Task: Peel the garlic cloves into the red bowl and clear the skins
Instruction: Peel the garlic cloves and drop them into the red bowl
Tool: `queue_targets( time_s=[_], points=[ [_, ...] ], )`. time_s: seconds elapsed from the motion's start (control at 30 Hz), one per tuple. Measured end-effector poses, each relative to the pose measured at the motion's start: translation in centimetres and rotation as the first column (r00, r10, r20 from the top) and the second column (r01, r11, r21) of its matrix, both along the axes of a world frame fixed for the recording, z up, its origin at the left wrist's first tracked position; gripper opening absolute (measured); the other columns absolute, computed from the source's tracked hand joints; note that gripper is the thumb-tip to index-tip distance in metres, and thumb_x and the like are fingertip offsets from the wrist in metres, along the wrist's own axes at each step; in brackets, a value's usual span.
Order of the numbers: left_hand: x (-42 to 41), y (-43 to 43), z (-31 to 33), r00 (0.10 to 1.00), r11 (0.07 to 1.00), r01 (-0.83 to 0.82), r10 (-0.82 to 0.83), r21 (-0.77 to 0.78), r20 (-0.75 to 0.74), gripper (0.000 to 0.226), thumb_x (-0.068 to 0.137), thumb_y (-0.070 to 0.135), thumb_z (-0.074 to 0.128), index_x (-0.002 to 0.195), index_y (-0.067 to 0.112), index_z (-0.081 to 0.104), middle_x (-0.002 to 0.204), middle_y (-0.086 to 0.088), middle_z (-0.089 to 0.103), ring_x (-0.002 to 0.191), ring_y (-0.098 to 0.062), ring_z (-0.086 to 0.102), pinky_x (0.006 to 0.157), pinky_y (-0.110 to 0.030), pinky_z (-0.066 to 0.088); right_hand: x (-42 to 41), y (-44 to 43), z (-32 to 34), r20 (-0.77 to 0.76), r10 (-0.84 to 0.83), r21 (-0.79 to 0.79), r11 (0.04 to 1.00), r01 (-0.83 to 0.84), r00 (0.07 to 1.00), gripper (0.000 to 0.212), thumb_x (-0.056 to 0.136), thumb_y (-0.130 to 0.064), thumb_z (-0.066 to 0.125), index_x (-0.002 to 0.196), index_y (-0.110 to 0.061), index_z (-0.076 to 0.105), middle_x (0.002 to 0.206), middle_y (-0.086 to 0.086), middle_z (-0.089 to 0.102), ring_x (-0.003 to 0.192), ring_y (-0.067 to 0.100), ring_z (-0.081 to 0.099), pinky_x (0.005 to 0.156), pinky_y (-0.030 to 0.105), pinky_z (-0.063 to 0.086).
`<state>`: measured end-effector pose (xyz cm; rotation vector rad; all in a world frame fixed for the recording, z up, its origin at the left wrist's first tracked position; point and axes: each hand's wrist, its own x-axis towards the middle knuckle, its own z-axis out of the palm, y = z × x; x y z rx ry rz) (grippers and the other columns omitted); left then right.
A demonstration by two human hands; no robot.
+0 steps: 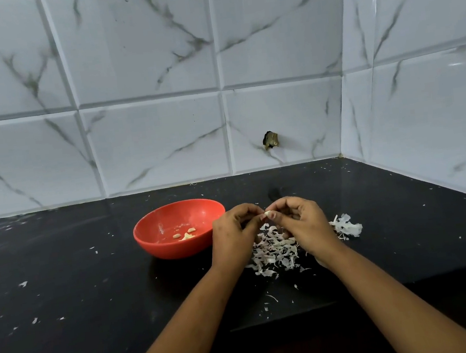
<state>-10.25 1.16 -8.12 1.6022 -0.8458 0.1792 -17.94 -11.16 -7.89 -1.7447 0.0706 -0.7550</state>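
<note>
Garlic clove [267,215] is being pinched by left hand [234,234] and right hand [302,223] together; a slipping grip risks dropping it into the skins [276,251] beneath, missing the red bowl [173,249] leftward.

Your fingertips [272,216] cover most of the garlic clove [267,215], so only a pale sliver shows. Your left hand [234,236] hides the right rim of the red bowl [163,248], and your right hand [304,226] hides part of the skins [276,251] (the bits [184,236] inside the bowl are too small to count). Both forearms [186,328] run off the bottom edge.

One red bowl [156,229]; three peeled cloves [186,236] inside; one more clove [267,215]; two skin heaps [275,252].
</note>
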Motion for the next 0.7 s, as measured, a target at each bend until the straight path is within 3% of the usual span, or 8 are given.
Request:
queue_targets(
  time_s=[0.1, 0.3, 0.43, 0.57, 0.7],
  points=[
    [-0.3, 0.0, 0.3, 0.995, 0.998, 0.037, -0.041, -0.044, -0.088, 0.021, 0.084, 0.004, 0.068, 0.075, 0.023, 0.066, 0.071, 0.004, 0.069, 0.045, -0.007, 0.056, 0.049, -0.022, 0.048, 0.1, 0.1, 0.1, 0.013, 0.04, 0.068, 0.997, -0.041, 0.999, 0.007, 0.089, -0.005, 0.064, 0.087, -0.009, 0.069, 0.07, -0.006, 0.066, 0.062, 0.006, 0.055, 0.052, 0.02, 0.047],
    [-0.4, 0.0, 0.3, 0.995, 0.999, 0.016, -0.02, -0.046, -0.096, 0.023, 0.086, 0.002, 0.065, 0.077, 0.022, 0.063, 0.077, -0.002, 0.068, 0.048, -0.001, 0.055, 0.048, -0.016, 0.044, 0.2, 0.1, 0.2, 0.009, 0.044, 0.137, 0.99, -0.045, 0.999, 0.012, 0.093, -0.005, 0.058, 0.088, -0.007, 0.068, 0.07, -0.001, 0.068, 0.057, 0.006, 0.056, 0.051, 0.019, 0.048],
    [-0.4, 0.6, 1.1, 0.996, 0.996, -0.084, 0.084, -0.04, -0.001, 0.028, 0.087, 0.002, 0.065, 0.075, 0.027, 0.059, 0.073, 0.004, 0.066, 0.05, -0.007, 0.059, 0.048, -0.016, 0.045, 0.6, -0.1, 0.0, -0.082, -0.069, 0.036, 0.997, 0.072, 0.994, 0.015, 0.096, -0.007, 0.055, 0.087, -0.01, 0.066, 0.071, 0.003, 0.065, 0.056, 0.007, 0.055, 0.051, 0.019, 0.048],
    [0.5, 1.9, 3.8, 0.977, 0.977, -0.213, 0.213, 0.011, 0.026, 0.024, 0.085, 0.006, 0.068, 0.073, 0.026, 0.061, 0.074, 0.008, 0.067, 0.046, 0.0, 0.058, 0.049, -0.015, 0.047, 1.4, -1.1, 0.6, -0.187, -0.187, -0.225, 0.964, 0.143, 0.964, 0.019, 0.096, -0.008, 0.053, 0.086, -0.017, 0.066, 0.079, 0.001, 0.068, 0.062, 0.005, 0.059, 0.053, 0.015, 0.048],
    [3.1, 4.4, 6.2, 0.939, 0.933, -0.343, 0.342, 0.106, 0.026, 0.013, 0.085, 0.008, 0.067, 0.076, 0.017, 0.064, 0.072, 0.004, 0.068, 0.052, -0.008, 0.061, 0.054, -0.016, 0.049, 2.8, -1.5, 1.1, -0.264, -0.21, -0.382, 0.919, 0.098, 0.941, 0.026, 0.093, -0.002, 0.048, 0.087, -0.021, 0.064, 0.084, -0.002, 0.067, 0.077, 0.017, 0.065, 0.062, 0.028, 0.055]
  ],
)
